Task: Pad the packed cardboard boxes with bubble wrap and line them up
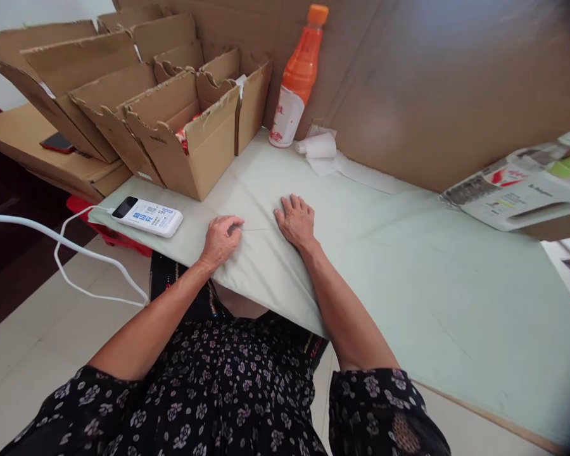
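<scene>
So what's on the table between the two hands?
In the head view, only a thin pale thread stretches over the light green table cover between the left hand and right hand.

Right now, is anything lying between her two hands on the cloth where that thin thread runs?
Nothing visible. The left hand pinches a thin thread that runs across bare cloth to the flat right hand. The power bank and boxes sit off to the left.

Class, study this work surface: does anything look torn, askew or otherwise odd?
The cardboard boxes at the back left have ragged, torn flap edges and stand leaning. A white power bank lies at the table's near edge, its cable dangling off. Both hands, left and right, rest on the table.
</scene>
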Demonstrator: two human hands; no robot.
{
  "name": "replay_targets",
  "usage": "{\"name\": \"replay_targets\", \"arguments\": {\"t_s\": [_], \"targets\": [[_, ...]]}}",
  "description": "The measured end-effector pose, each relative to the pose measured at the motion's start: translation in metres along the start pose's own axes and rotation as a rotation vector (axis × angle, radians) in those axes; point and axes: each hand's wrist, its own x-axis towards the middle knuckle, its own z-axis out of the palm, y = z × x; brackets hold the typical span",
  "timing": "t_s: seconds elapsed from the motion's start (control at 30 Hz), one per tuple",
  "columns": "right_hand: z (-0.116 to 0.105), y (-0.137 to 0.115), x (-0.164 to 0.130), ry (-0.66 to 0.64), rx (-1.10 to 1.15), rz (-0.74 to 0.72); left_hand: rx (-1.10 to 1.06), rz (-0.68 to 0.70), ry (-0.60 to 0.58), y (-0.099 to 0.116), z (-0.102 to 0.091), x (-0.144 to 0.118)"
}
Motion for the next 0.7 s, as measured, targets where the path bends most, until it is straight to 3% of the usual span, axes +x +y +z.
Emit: {"name": "replay_targets", "arguments": {"t_s": [0.2,0.7], "targets": [[-0.004,-0.004,-0.013,-0.052,-0.002,-0.033,-0.022,-0.024,-0.018,0.002,-0.005,0.0],[-0.013,0.008,-0.081,-0.117,0.011,-0.082,-0.044,-0.059,0.014,0.003,-0.008,0.0]]}}
